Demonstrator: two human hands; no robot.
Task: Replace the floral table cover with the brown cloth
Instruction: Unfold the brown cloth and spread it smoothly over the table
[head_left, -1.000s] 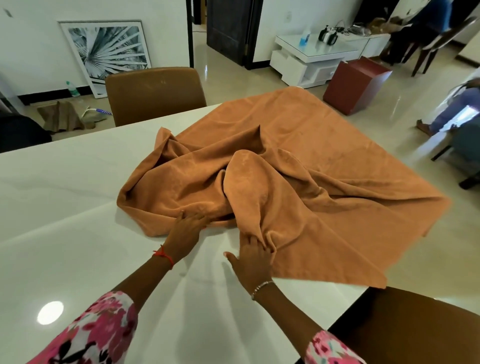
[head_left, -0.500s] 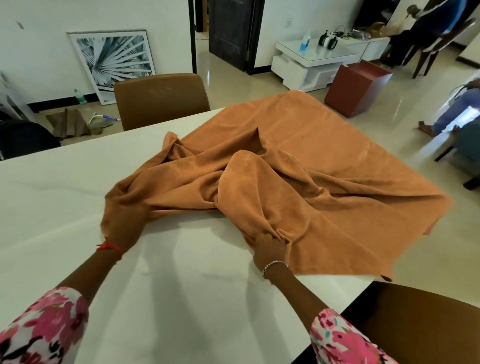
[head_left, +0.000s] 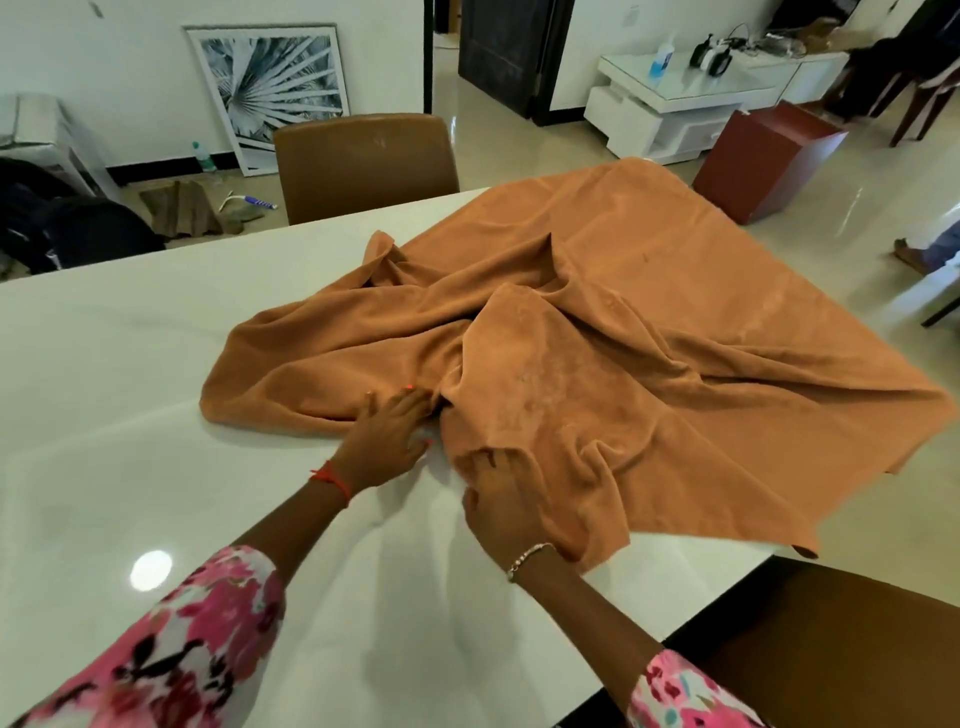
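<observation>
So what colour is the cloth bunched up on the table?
Plain orange-brown, no pattern; the brown cloth shows best in the head view.
</observation>
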